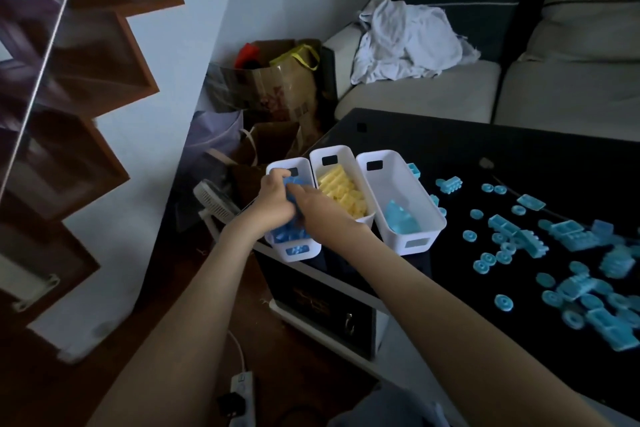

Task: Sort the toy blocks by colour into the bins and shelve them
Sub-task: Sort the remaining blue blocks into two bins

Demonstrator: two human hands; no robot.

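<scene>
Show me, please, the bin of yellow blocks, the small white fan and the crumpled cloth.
bin of yellow blocks (343,157): head view, far wall.
small white fan (215,199): head view, grille.
crumpled cloth (405,42): head view, middle folds.

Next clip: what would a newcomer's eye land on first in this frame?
Two hands meet over the left bin at the table's edge: the left hand grips dark blue blocks and the right hand touches them. Next to it, the yellow blocks in the middle bin stand out brightly. Light blue pieces lie scattered over the black table to the right.
</scene>
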